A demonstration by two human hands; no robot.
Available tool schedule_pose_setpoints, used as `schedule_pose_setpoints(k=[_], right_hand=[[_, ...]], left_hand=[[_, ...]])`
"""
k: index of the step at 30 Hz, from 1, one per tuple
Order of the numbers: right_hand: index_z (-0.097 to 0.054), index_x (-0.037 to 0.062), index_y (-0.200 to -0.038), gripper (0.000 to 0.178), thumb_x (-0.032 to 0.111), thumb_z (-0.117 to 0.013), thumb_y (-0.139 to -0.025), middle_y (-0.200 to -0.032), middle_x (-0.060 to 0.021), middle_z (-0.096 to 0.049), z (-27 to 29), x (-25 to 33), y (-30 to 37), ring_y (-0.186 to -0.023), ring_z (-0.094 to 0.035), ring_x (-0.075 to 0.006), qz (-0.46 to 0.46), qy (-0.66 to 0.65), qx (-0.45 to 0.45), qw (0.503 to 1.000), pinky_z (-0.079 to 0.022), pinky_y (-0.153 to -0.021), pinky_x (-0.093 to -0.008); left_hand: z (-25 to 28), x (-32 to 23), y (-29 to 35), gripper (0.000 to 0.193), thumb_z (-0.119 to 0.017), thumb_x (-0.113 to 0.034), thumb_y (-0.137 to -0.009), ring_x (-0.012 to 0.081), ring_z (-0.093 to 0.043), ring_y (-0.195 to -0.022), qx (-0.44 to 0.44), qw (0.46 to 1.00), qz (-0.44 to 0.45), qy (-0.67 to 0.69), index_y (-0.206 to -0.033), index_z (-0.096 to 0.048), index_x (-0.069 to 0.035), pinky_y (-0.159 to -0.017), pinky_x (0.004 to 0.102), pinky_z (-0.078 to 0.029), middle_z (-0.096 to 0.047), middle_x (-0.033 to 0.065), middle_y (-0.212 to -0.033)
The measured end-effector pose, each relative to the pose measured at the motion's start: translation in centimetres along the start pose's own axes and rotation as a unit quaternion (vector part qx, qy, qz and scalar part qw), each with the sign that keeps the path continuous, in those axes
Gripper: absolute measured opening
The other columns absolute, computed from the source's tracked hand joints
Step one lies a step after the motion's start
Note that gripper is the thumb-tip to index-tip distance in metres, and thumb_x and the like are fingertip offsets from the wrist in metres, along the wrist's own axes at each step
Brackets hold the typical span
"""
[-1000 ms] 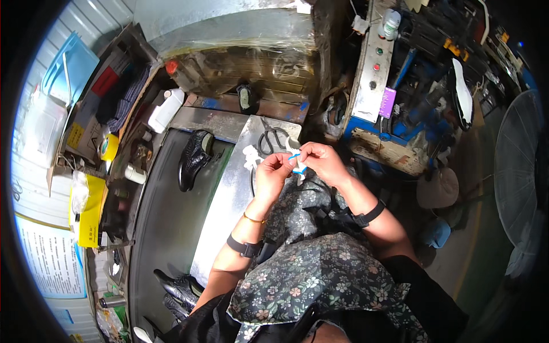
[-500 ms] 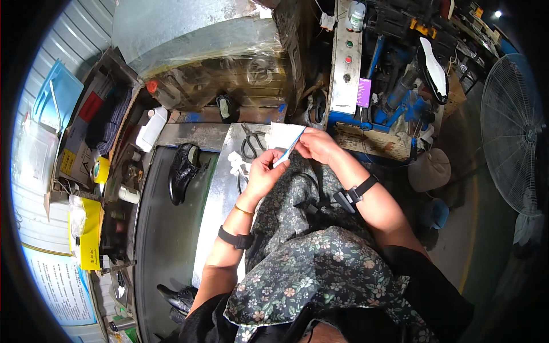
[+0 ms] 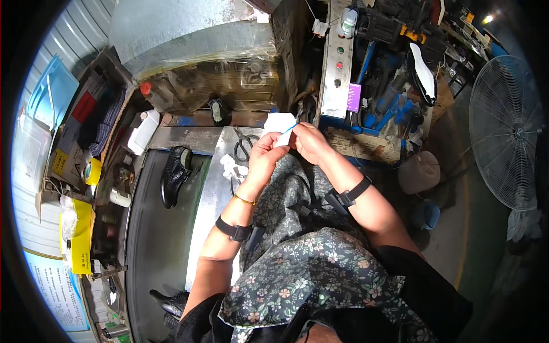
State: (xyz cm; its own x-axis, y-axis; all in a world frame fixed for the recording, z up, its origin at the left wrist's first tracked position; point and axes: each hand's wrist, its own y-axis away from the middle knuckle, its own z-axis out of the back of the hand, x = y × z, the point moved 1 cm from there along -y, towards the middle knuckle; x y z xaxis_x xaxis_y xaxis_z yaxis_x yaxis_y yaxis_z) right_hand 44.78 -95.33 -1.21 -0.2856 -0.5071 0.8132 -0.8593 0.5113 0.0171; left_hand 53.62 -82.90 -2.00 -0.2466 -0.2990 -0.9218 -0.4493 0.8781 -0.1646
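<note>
In front of my apron, both hands are pinched on a small white sheet (image 3: 286, 137) with a blue edge, perhaps paper or film; its exact kind I cannot make out. My left hand (image 3: 266, 157) grips its lower left part between thumb and fingers. At the blue edge, my right hand (image 3: 309, 143) has its fingers closed on the sheet. A white piece (image 3: 279, 122) sticks out beyond the fingers; whether it belongs to the same sheet is unclear. Black-handled scissors (image 3: 244, 150) lie on the metal ledge left of my hands, near crumpled white scraps (image 3: 233, 168).
On the dark belt to the left are a black shoe (image 3: 174, 178) and more black footwear (image 3: 170, 301). Another shoe (image 3: 218, 112) stands beyond the ledge. Shelves with a white bottle (image 3: 143, 132) line the left. A machine control panel (image 3: 338, 74) and a large fan (image 3: 517, 132) are at right.
My hands have drawn closer together, and the blue edge between them shows shorter. The whole view has shifted slightly; the shoes and scissors keep their places.
</note>
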Motion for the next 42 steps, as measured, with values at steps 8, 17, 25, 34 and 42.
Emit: schedule_pose_setpoints(k=[8, 17, 25, 34, 42], right_hand=[[-0.059, -0.0052, -0.117, 0.028, 0.006, -0.053, -0.092, -0.109, -0.0142, -0.067, -0.3, 3.3, -1.8, -0.098, -0.066, -0.0227, 0.056, -0.19, 0.066, 0.978, -0.053, -0.089, -0.038], [-0.063, 0.0056, -0.102, 0.017, 0.008, -0.059, -0.086, -0.097, -0.0067, -0.067, 0.7, -1.3, -3.9, -0.088, -0.06, -0.0096, 0.116, 0.247, 0.048, 0.961, -0.05, -0.079, -0.0265], [-0.032, 0.0098, -0.143, 0.07, 0.015, -0.071, -0.085, -0.108, -0.0113, -0.065, 3.0, 3.2, -9.5, -0.088, -0.064, -0.0202, -0.039, 0.195, 0.071, 0.977, -0.053, -0.075, -0.0356], [-0.049, 0.0078, -0.128, 0.038, 0.017, -0.058, -0.092, -0.121, -0.0149, -0.057, -1.0, 3.1, -10.0, -0.111, -0.051, -0.0297, 0.023, -0.103, -0.01, 0.994, -0.044, -0.091, -0.0417], [-0.056, 0.0183, -0.117, 0.036, 0.015, -0.068, -0.083, -0.104, -0.0067, -0.058, 3.6, 3.0, -10.5, -0.092, -0.054, -0.0225, 0.057, -0.115, -0.227, 0.965, -0.046, -0.078, -0.0379]], left_hand=[[-3.9, 1.4, 0.9, 0.027, -0.058, 0.007, -0.082, 0.0021, -0.05, -0.072, 0.018, 0.998, -0.012, 0.064, -0.106, -0.059, -0.006, -0.066, 0.0178, -0.04, -0.058, -0.0063, -0.083], [-3.6, -4.6, -3.9, 0.019, -0.057, 0.007, -0.072, 0.0093, -0.058, -0.073, -0.001, 1.0, 0.016, 0.022, -0.087, -0.065, -0.001, -0.071, 0.0216, -0.045, -0.065, 0.0013, -0.081], [-5.7, -5.6, -4.0, 0.023, -0.06, 0.006, -0.074, 0.0052, -0.052, -0.076, 0.12, 0.989, -0.004, -0.087, -0.094, -0.063, -0.003, -0.071, 0.0197, -0.04, -0.059, -0.004, -0.083], [-3.6, -1.3, -4.3, 0.018, -0.066, -0.001, -0.077, 0.0198, -0.055, -0.065, -0.256, 0.827, -0.238, -0.44, -0.091, -0.055, -0.006, -0.062, 0.0321, -0.046, -0.054, 0.0075, -0.078], [-6.2, -3.2, 1.0, 0.03, -0.062, 0.006, -0.068, 0.0342, -0.059, -0.086, -0.11, 0.812, -0.233, -0.523, -0.095, -0.056, -0.003, -0.073, 0.0411, -0.049, -0.055, 0.015, -0.096]])
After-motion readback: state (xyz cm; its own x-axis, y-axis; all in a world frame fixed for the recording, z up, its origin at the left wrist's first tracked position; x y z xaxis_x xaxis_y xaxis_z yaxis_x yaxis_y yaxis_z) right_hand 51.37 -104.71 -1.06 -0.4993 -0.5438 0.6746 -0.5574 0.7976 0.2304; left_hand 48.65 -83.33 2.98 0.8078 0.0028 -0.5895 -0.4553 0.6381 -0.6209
